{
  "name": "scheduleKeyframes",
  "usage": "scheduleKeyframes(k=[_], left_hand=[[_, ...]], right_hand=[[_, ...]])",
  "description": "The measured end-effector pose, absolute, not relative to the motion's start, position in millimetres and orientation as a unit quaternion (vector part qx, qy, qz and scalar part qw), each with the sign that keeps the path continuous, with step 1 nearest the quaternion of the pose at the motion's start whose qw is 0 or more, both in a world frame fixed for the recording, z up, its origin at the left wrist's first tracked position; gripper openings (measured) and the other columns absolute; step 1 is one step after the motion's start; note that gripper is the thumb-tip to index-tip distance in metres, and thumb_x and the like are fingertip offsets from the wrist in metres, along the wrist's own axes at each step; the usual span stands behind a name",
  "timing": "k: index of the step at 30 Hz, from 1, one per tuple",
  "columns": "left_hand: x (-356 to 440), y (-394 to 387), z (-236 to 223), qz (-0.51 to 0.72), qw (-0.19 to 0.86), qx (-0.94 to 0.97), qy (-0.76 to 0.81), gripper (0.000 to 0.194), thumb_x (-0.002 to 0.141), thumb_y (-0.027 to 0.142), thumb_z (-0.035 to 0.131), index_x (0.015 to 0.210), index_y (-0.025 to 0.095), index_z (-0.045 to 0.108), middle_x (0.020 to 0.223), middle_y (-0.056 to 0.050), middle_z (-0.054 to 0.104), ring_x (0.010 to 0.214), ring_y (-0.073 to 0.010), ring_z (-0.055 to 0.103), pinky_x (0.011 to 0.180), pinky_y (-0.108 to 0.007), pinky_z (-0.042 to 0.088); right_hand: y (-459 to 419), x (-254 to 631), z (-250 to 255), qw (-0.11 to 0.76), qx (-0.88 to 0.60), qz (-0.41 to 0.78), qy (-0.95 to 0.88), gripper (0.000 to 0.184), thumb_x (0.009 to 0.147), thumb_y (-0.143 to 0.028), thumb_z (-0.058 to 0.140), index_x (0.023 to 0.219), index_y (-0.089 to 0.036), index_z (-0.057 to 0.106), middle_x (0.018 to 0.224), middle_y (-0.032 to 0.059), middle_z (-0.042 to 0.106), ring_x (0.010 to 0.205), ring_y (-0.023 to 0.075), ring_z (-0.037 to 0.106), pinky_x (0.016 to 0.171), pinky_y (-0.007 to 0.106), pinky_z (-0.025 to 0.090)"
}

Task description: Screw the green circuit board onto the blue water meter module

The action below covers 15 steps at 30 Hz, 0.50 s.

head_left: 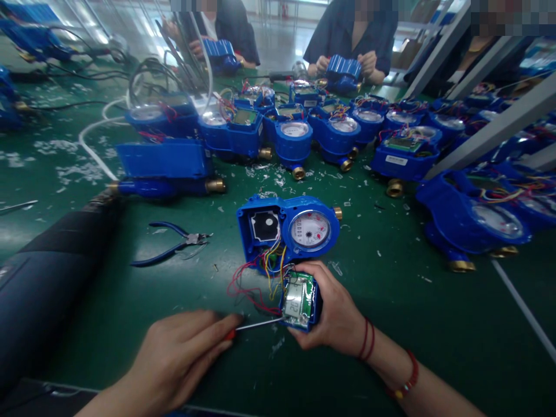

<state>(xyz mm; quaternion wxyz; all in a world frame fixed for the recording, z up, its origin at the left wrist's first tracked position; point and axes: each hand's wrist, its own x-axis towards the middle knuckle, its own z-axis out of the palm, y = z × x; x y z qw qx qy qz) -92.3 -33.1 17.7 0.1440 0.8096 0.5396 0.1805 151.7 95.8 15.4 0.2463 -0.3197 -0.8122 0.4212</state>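
Note:
My left hand [186,353] is closed around a screwdriver [258,324] with a red handle, mostly hidden by the fingers. Its thin metal shaft reaches right, with the tip at the lower left corner of a small circuit board module [299,301]. That module has a grey display and a green board in a blue case. My right hand [334,313] grips it from the right side, thumb and fingers around the case. Red, yellow and blue wires [249,284] run from the module to an opened blue water meter [289,229] lying just beyond, its round dial facing up.
Blue-handled cutting pliers [174,243] lie open on the green table [208,382]. Several blue meters [293,133] line the back and right. Another meter [165,168] joins a dark hose at left. Plastic scraps are scattered about. Co-workers [351,40] handle meters across the table; grey posts [499,116] slant at right.

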Motion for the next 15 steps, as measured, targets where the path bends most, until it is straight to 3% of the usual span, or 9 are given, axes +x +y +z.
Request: scheduleKeyframes(k=[15], left_hand=[[-89.6, -34.2, 14.0, 0.224, 0.157, 0.808, 0.522, 0.03, 0.089, 0.017, 0.043, 0.118, 0.017, 0.05, 0.071, -0.002, 0.057, 0.06, -0.0112, 0.052, 0.053, -0.024, 0.039]], right_hand=[[95.8, 152.0, 15.0, 0.237, -0.321, 0.43, -0.81, 0.075, 0.046, -0.021, 0.074, 0.115, -0.015, 0.044, 0.108, 0.0079, 0.05, 0.098, 0.0219, 0.052, 0.088, 0.033, 0.045]])
